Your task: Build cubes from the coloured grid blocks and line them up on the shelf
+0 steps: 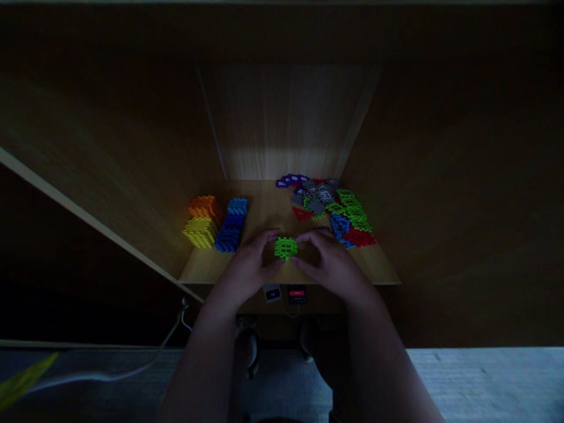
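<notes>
Between my two hands, above the front part of the wooden shelf [202, 267], is a green square interlocking tile [286, 248] with notched edges and a window pattern. My left hand [255, 258] pinches its left side with thumb and fingers. On the opposite side my right hand [324, 258] grips the tile the same way. It cannot be made out whether one tile or a small stack is held. Beyond my right hand lies a loose pile of grey tiles [317, 205], with green tiles [352, 208] and red tiles [359, 237] at its right.
Stacks of orange tiles [203, 207], yellow tiles [200, 231], dark blue tiles [230, 232] and light blue tiles [238, 205] stand at the left. Purple tiles [293, 179] lie at the back. Wooden panels enclose the shelf. Below its front edge are two small devices, one a black device [296, 294].
</notes>
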Action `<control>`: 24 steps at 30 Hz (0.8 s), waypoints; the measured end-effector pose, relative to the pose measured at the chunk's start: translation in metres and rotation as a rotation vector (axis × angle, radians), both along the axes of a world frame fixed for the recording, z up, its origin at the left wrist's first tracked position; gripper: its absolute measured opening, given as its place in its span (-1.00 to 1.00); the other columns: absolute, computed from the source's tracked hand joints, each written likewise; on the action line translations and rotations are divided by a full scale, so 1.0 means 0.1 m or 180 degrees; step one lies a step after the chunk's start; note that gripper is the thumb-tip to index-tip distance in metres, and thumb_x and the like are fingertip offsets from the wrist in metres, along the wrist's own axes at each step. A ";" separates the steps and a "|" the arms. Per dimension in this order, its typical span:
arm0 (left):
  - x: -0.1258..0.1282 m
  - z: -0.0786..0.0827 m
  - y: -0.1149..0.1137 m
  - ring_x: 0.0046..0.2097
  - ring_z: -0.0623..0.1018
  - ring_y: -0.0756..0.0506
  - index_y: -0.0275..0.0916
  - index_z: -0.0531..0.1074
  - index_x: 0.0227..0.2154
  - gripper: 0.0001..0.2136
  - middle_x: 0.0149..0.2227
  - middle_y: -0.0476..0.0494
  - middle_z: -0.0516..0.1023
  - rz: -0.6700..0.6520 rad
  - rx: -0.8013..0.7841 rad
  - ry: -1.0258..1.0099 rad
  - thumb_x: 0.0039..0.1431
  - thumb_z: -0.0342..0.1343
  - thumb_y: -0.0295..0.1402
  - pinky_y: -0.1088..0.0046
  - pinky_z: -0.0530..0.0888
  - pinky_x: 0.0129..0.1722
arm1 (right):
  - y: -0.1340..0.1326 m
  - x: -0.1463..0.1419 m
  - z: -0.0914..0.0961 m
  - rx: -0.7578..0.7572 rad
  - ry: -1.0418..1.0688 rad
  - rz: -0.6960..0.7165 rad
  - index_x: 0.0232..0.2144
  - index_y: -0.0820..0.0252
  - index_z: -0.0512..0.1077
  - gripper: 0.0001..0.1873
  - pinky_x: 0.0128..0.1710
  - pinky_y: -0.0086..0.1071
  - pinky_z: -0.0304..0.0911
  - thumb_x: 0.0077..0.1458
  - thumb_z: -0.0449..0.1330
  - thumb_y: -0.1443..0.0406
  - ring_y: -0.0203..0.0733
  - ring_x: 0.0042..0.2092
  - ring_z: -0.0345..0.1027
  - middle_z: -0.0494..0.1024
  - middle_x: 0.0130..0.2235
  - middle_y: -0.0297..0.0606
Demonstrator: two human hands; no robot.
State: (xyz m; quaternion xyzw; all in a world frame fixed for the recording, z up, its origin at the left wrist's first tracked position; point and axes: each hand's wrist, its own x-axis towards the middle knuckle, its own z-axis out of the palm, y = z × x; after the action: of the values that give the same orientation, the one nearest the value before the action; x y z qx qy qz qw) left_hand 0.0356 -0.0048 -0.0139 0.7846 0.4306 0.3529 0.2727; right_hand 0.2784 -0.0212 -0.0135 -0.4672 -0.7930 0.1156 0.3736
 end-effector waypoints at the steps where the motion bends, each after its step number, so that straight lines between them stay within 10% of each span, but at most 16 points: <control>1: 0.00 0.00 0.00 0.32 0.59 -0.29 -0.08 0.39 0.31 -0.43 0.31 -0.24 0.57 0.0003 0.0009 0.0008 0.26 0.33 -0.43 -0.01 0.50 0.35 | 0.00 0.00 0.00 0.0007 -0.0002 0.0006 0.02 0.01 0.49 -0.68 0.12 -0.04 0.43 0.25 0.42 0.23 0.10 0.12 0.50 0.65 0.02 -0.16; 24: 0.03 0.01 -0.01 0.30 0.59 -0.24 -0.11 0.39 0.26 -0.49 0.27 -0.19 0.60 0.0059 0.0093 0.0122 0.29 0.33 -0.42 0.07 0.49 0.35 | -0.02 0.01 0.07 0.0239 -0.0010 -0.0118 0.02 0.05 0.49 -0.76 0.17 -0.04 0.38 0.37 0.33 0.17 0.09 0.14 0.47 0.65 0.05 -0.13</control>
State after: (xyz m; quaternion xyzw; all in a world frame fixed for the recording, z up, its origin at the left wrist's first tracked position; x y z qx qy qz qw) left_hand 0.0384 -0.0055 -0.0128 0.7911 0.4378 0.3466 0.2497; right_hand 0.2798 -0.0231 -0.0060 -0.4677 -0.7885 0.0781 0.3917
